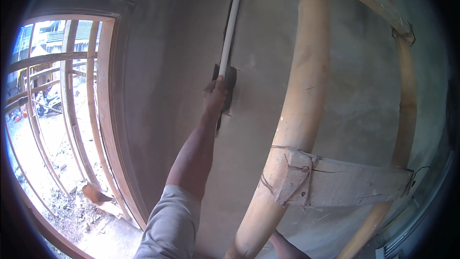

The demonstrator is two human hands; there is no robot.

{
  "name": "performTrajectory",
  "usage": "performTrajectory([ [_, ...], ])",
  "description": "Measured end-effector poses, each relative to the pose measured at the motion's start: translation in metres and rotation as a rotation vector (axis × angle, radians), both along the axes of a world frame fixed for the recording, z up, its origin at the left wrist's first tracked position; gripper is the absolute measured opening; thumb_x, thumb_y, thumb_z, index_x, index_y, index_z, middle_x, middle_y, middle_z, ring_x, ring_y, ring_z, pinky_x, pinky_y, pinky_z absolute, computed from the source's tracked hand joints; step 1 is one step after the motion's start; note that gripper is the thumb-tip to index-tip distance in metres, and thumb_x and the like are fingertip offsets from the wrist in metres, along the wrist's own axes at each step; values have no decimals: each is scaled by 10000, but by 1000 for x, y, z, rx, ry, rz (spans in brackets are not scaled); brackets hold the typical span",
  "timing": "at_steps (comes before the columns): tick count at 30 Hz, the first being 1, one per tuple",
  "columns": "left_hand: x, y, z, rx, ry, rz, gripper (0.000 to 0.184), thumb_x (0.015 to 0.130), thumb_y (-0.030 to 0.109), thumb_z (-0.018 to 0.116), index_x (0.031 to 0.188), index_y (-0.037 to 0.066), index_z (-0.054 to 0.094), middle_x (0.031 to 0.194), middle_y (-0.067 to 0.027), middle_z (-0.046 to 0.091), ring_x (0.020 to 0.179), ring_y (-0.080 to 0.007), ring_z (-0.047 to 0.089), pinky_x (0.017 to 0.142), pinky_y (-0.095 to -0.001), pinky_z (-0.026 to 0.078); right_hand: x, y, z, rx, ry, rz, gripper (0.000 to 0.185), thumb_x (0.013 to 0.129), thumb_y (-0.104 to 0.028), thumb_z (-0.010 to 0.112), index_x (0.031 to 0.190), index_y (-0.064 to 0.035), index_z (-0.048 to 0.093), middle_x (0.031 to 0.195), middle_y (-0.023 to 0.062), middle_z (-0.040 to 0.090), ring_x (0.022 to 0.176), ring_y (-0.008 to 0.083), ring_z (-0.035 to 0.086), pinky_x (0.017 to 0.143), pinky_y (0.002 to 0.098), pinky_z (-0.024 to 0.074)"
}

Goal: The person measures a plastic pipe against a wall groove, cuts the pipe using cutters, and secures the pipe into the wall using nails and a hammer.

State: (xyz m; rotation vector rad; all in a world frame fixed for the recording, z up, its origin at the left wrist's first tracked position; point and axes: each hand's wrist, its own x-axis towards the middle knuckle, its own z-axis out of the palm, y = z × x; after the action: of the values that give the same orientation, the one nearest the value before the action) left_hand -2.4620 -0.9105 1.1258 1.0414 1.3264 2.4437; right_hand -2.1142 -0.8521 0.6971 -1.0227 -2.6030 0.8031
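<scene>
My left hand (215, 95) is closed around the lower end of a long white pipe (232, 26), with the thumb pointing up along it. The pipe runs upward in a narrow groove cut in the grey plastered wall (182, 67). Behind the hand is a dark, rough-edged recess (232, 84), where the groove widens. My left arm, in a short grey sleeve, stretches up from the bottom. Part of a bare limb shows at the bottom edge beside the bamboo pole (306, 67); no right hand can be seen.
A flat board (350, 182) is lashed with wire between the thick bamboo pole and a thinner pole (407, 100) at right. Higher up, another crosspiece (373, 0) joins them. At left, a wooden-framed opening (112, 91) shows upright poles and rubble outside.
</scene>
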Motion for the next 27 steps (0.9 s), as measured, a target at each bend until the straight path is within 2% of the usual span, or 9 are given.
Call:
performTrajectory([
  [2, 2, -3, 3, -31, 5, 41, 540, 912, 540, 551, 1078, 36, 652, 770, -42, 593, 646, -132, 533, 583, -291, 442, 2, -13, 16, -274, 219, -172, 294, 908, -297, 521, 977, -51, 667, 773, 117, 695, 707, 256, 685, 725, 400, 537],
  [5, 1, 0, 6, -63, -5, 75, 580, 893, 578, 553, 1059, 32, 655, 749, -50, 590, 625, -135, 532, 557, -288, 434, 10, -28, 33, -289, 263, -127, 321, 913, -318, 507, 958, -40, 662, 723, 95, 686, 660, 223, 677, 722, 388, 531],
  [6, 1, 2, 7, -69, -12, 83, 590, 890, 586, 553, 1059, 30, 654, 743, -53, 589, 621, -136, 532, 550, -288, 431, 14, -18, 15, -296, 279, -114, 329, 916, -327, 506, 953, -39, 661, 724, 90, 686, 656, 215, 675, 723, 383, 529],
  [12, -1, 9, 11, -61, -67, 102, 585, 886, 574, 536, 1027, 17, 646, 687, -50, 559, 579, -138, 516, 514, -303, 416, 14, -30, 35, -155, 158, -75, 360, 917, -375, 509, 940, -52, 665, 742, 74, 694, 657, 204, 677, 739, 373, 525],
  [15, -2, 10, 12, -8, -70, 88, 566, 876, 563, 550, 963, 18, 672, 682, -44, 581, 618, -132, 552, 567, -309, 438, 14, -37, 51, -27, 99, -28, 371, 911, -392, 522, 937, -50, 665, 756, 69, 699, 660, 203, 680, 746, 368, 527],
  [21, -2, 22, 13, -96, -114, 217, 685, 850, 625, 524, 961, -37, 660, 758, -105, 608, 784, -226, 595, 760, -386, 465, 16, -31, 37, 27, 62, 10, 398, 902, -424, 549, 928, -44, 665, 776, 71, 707, 665, 205, 685, 765, 359, 530],
  [24, -10, 35, 9, -67, -72, 320, 588, 853, 605, 545, 786, 26, 621, 633, -29, 516, 545, -141, 493, 524, -319, 406, 15, -25, 25, 9, 97, 21, 403, 902, -435, 552, 917, -48, 666, 772, 71, 706, 666, 206, 685, 760, 356, 531],
  [27, -2, 22, 13, -86, 9, 150, 765, 849, 676, 458, 1061, -30, 661, 996, -197, 654, 1034, -324, 598, 927, -423, 424, 18, -20, 25, 51, 22, 47, 404, 902, -439, 553, 902, -50, 663, 764, 71, 703, 663, 208, 684, 748, 353, 533],
])
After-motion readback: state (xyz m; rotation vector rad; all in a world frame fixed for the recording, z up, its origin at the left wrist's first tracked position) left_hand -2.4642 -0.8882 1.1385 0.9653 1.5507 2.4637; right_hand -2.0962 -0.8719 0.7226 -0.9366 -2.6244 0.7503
